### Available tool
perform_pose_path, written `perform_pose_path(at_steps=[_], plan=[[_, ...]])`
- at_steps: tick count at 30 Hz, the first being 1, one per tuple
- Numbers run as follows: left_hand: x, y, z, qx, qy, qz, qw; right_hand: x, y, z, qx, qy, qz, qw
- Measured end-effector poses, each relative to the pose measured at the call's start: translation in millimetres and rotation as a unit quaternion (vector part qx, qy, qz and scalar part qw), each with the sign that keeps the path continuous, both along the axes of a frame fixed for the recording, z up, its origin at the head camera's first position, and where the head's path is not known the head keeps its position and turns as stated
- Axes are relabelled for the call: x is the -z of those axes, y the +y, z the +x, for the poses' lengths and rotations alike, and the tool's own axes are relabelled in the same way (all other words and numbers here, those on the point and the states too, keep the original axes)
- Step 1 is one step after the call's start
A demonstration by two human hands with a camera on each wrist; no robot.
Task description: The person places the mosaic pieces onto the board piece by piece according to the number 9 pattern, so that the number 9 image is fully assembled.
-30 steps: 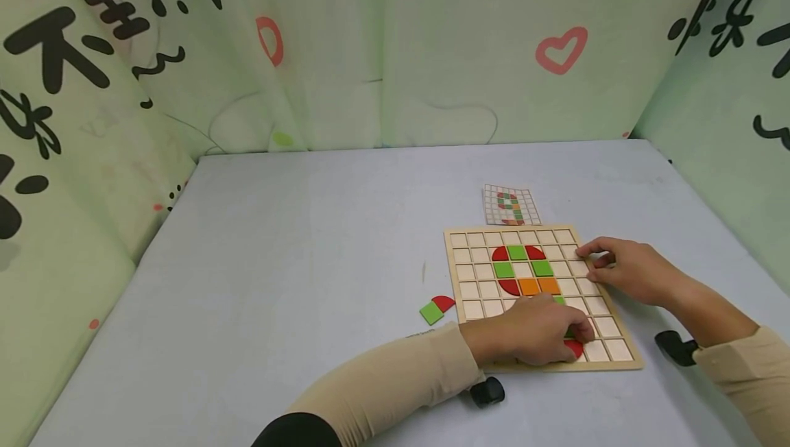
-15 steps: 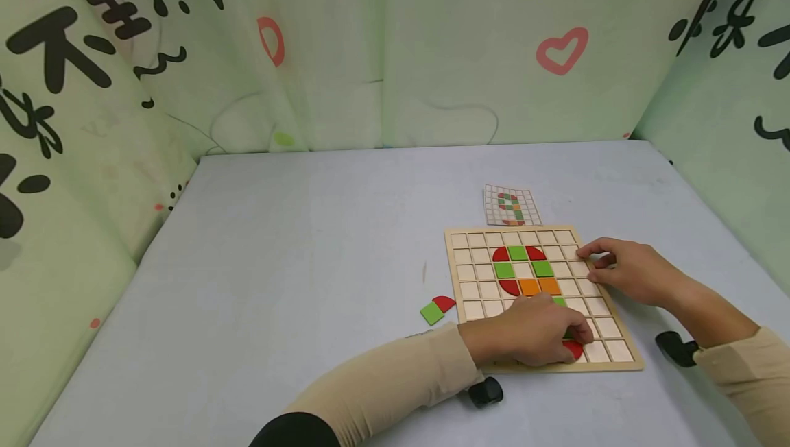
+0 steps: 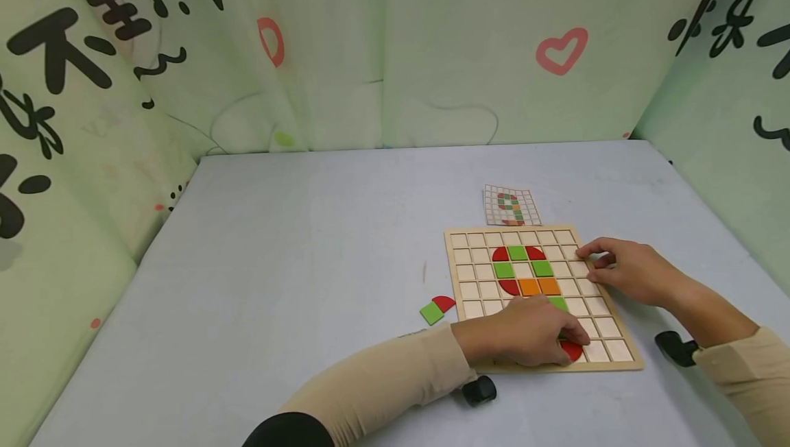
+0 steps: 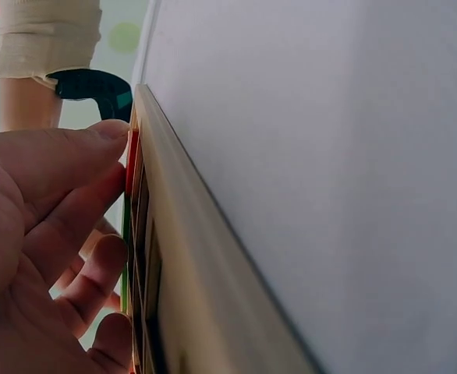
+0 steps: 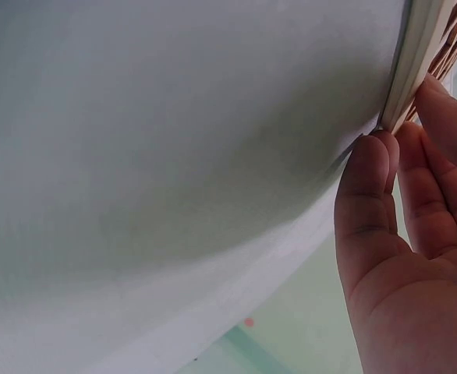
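A wooden grid board (image 3: 608, 328) lies flat with red, green and orange tiles forming a pattern in its cells. Over its lower part my left hand (image 3: 531, 332) pinches a red curved tile (image 3: 572, 351) in the bottom row with thumb and index finger. The left wrist view shows that tile's red edge (image 4: 131, 160) beside the thumb tip. Some cells and tiles lie hidden under this hand. My right hand (image 3: 636, 270) grips the board's right edge. In the right wrist view its thumb is on the rim (image 5: 410, 66) and other fingers are against the side.
A small printed card (image 3: 511, 205) with a coloured grid pattern lies just beyond the board. Left of the board are a loose green square tile (image 3: 432, 313) and a red curved tile (image 3: 443, 303). A patterned green curtain (image 3: 432, 56) surrounds the white table (image 3: 278, 262).
My left hand has shifted slightly left, and more of a green tile above it shows. My right hand and the board have stayed in place.
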State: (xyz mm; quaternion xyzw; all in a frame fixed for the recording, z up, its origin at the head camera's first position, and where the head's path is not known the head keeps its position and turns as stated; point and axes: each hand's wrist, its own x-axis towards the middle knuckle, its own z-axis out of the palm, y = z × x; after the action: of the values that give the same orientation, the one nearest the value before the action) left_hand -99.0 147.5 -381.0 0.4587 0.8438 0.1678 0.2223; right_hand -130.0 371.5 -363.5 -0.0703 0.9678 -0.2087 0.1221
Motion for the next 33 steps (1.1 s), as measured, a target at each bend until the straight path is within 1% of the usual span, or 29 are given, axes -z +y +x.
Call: perform_pose_path(at_steps=[6,9,11,15,20,23,26,30,33], plan=[[-3.4,-5,-4.0,0.009,-0.002,0.005,0.9999,-1.8,0,-1.8,0.004,0.0,0.001,1.0],[-6.7,-9,-5.8,0.01,-0.007,0.006,0.9999,-2.6,0,-2.5,0.005,0.0,0.001,1.0],[-9.4,-13,-6.8,0.011,-0.002,0.006,0.9999,-2.9,0,-2.8,0.005,0.0,0.001,1.0],[-16.7,-24,-8.4,0.01,0.01,0.016,0.9998,-2.9,-1,-2.7,0.006,0.001,0.001,1.0],[-26.4,-44,-11.1,0.011,0.021,0.038,0.999,-1.8,0,-1.7,0.009,-0.003,0.0,1.0],[-30.9,-56,-12.5,0.004,0.017,0.051,0.9986,-0.2,1,-0.7,0.01,-0.006,-0.001,1.0],[-33.6,-68,-14.1,-0.011,0.006,0.061,0.9981,2.0,2,0.5,0.011,-0.007,-0.005,1.0],[-34.5,-84,-19.1,-0.029,0.002,0.073,0.9969,3.6,2,1.5,0.013,-0.007,-0.007,1.0],[-32.6,-95,-24.2,-0.04,0.002,0.083,0.9957,3.7,1,1.8,0.014,-0.005,-0.007,1.0]])
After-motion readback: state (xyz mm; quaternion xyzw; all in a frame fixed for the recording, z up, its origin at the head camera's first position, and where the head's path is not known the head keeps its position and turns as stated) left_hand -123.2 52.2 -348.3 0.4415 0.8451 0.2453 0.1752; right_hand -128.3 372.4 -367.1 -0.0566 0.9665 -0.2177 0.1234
